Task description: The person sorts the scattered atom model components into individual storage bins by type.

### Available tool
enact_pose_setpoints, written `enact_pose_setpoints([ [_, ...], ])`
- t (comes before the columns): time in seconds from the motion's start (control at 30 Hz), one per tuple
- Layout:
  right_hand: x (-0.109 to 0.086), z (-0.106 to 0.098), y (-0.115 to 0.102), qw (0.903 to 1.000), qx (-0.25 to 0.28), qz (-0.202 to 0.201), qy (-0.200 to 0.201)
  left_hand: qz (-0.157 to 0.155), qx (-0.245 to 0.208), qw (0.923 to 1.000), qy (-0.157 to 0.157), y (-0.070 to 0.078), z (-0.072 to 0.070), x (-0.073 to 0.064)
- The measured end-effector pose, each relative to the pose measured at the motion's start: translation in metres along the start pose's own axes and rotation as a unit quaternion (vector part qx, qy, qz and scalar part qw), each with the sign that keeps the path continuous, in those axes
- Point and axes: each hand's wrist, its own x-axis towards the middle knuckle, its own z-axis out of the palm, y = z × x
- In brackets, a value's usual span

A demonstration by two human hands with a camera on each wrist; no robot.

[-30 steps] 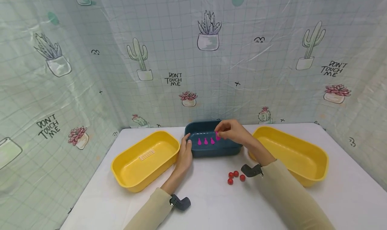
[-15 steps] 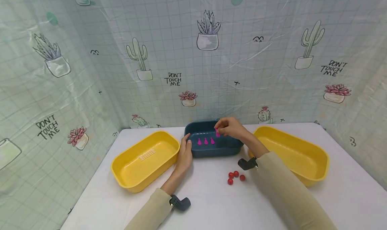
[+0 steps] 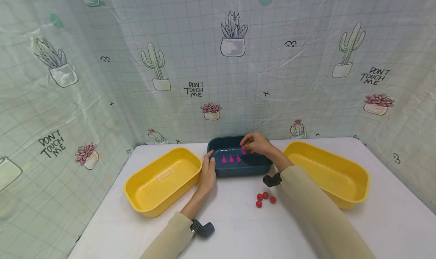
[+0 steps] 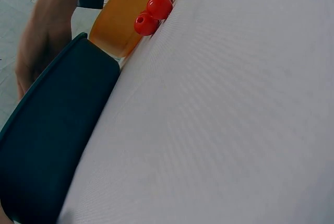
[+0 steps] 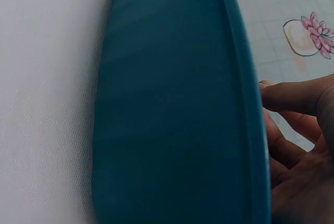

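Note:
My left hand [image 3: 206, 177] holds the left end of a dark blue bin [image 3: 243, 171], with the thumb and a finger at its rim. Inside the bin, 3 small pink teardrop-shaped pieces [image 3: 231, 158] stand in a row. Above the bin's right half, my right hand [image 3: 259, 143] pinches another pink teardrop-shaped piece [image 3: 243, 150] between thumb and fingers. In the right wrist view the bin's wall [image 5: 177, 98] hides the pieces, and the right hand's fingers show curled beyond the rim. The left wrist view shows mostly the bin's outer wall [image 4: 57, 125].
Several red beads [image 3: 265, 195] lie on the white table [image 3: 235, 228] in front of the bin. At left stands a yellow bin [image 3: 150, 209] with several pale sticks [image 3: 165, 174] in it. Another yellow bin [image 3: 354, 198] stands at right, partly behind the right arm.
My right hand has lifted the pinched pink piece slightly, and the right forearm has swung a little to the left. The left hand, bin and beads keep their places.

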Motion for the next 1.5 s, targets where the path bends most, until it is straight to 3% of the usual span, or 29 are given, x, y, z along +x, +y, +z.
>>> enact_pose_setpoints([
  [0.57,0.011,0.004,0.016,0.9985,-0.028,0.044,-0.018,-0.003,0.008,1.0,-0.001,0.0,0.001,-0.002],
  [1.5,0.014,0.012,0.026,0.9951,-0.069,0.07,-0.011,0.003,0.008,1.0,-0.001,0.001,0.0,-0.002],
])
